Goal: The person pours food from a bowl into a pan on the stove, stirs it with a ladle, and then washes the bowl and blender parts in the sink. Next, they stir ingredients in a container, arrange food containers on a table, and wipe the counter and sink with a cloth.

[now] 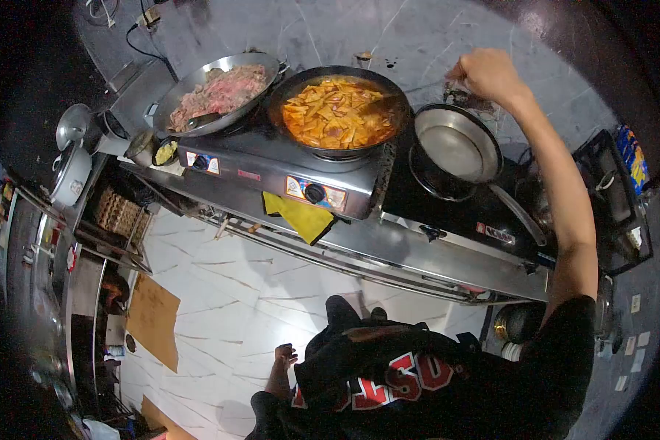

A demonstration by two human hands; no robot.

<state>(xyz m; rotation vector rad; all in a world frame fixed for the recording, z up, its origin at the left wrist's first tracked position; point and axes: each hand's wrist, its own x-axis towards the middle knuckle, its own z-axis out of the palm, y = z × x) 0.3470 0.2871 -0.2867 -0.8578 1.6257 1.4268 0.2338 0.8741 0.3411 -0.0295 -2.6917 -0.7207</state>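
My right hand is raised beyond the stove, its fingers wrapped round the thin handle of a dark spatula. The spatula's blade rests in a black wok of sliced, flat orange-brown pieces in a reddish sauce. Down by my body, my left hand hangs over the floor with loosely curled fingers and nothing visible in it. Nearest to my right forearm is a long-handled steel pan holding a clear liquid.
A wide steel pan of pinkish meat stands left of the wok. A yellow cloth hangs from the stove front. Egg trays sit on a lower shelf at left. Cardboard lies on the white tiled floor.
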